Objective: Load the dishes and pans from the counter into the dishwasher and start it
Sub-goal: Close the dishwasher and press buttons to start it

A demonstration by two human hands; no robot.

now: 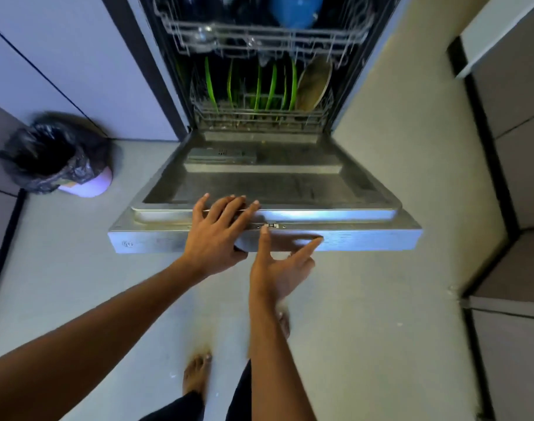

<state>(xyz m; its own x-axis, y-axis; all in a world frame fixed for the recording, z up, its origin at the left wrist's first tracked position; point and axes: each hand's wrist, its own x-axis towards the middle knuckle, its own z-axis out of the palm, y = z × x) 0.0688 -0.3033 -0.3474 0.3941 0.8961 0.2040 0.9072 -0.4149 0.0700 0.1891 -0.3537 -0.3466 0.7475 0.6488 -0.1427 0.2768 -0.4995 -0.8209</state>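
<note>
My left hand [220, 232] lies with fingers splayed flat over the front lip of the lowered dishwasher door [290, 183]. My right hand [280, 268] is wide open just below that lip, one fingertip by the latch [271, 225]. Behind, green plates [271, 86] stand in the lower rack [259, 117].

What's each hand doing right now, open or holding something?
Left hand: open, fingers flat on the door edge.
Right hand: open, fingers spread at the door's front, holding nothing.
</note>
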